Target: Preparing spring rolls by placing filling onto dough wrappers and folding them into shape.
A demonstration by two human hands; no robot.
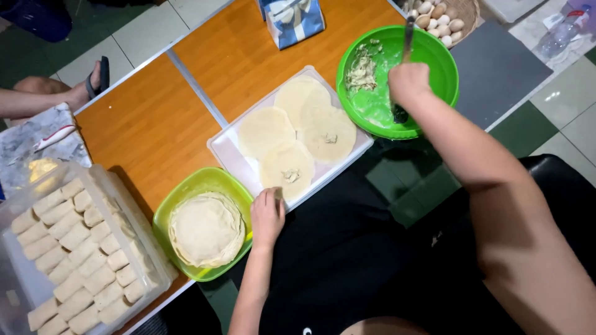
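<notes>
Your right hand (408, 82) is clenched around a spoon (405, 56) in the green bowl (434, 56); your left hand (267, 216) rests loosely curled, holding nothing, at the white tray's (226, 149) edge.

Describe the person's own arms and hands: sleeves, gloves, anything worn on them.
Both arms are bare along all that shows, with no sleeves visible. The left hand and right hand wear no gloves. No watch, bracelet or ring can be seen on either. The lap below is covered in black clothing.
</notes>
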